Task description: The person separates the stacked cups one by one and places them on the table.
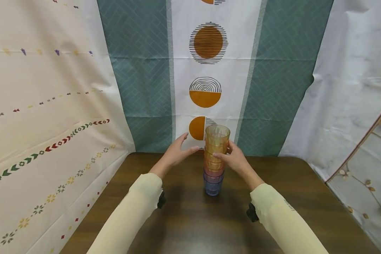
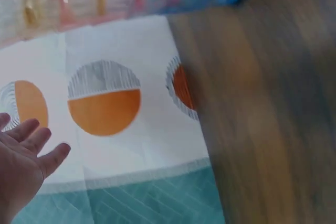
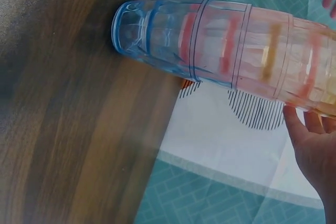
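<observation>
A tall stack of clear plastic cups (image 1: 213, 173) stands upright in front of me, nested one in another. Its lowest cup is blue, with pink, orange and yellow ones above. My right hand (image 1: 236, 160) grips the upper part from the right, thumb across the near side and fingers behind. In the right wrist view that hand (image 3: 315, 153) touches the cups (image 3: 220, 40) near the frame's edge. To the left of the stack, my left hand (image 1: 176, 152) is held apart from it, fingers spread. The left wrist view shows this hand (image 2: 23, 169) holding nothing.
A dark brown wooden table (image 1: 190, 225) lies under the stack. Behind it hangs a green and white cloth (image 1: 146, 88) with orange circles. Patterned cream cloth (image 1: 50, 141) borders the left side, and a pale marbled cloth (image 1: 346, 88) the right.
</observation>
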Demonstrator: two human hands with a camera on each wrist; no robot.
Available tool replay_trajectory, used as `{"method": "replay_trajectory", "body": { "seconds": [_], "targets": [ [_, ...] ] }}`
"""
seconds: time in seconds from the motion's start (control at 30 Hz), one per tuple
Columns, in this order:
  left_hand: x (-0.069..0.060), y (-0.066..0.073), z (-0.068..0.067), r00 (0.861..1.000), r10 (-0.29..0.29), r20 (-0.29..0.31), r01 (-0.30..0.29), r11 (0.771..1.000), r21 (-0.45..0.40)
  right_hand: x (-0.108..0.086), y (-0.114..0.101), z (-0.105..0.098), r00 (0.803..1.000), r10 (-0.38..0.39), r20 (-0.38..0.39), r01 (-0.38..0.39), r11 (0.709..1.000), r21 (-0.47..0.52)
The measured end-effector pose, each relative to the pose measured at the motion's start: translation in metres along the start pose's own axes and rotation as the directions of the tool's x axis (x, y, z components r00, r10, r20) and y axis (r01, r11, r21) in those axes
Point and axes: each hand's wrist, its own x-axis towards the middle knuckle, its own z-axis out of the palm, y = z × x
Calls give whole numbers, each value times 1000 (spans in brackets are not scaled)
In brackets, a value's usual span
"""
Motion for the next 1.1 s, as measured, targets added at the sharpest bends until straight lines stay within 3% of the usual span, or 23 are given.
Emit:
{"method": "replay_trajectory", "body": {
  "seconds": [0.2, 0.47, 0.93, 1.1],
  "targets": [
    [9, 25, 4, 999, 17, 48, -10, 990, -141, 1, 1, 1, 1000, -16, 7, 16, 1000, 0],
    [24, 44, 13, 994, 79, 72, -64, 980, -189, -1, 2, 0, 1000, -11, 19, 11, 1000, -3],
    [33, 55, 23, 984, 149, 97, -125, 967, -221, -1, 1, -1, 999, -19, 29, 19, 1000, 10],
    [33, 57, 23, 986, 136, 96, -110, 965, -238, -13, -24, -3, 998, 12, 65, -15, 999, 42]
  ]
}}
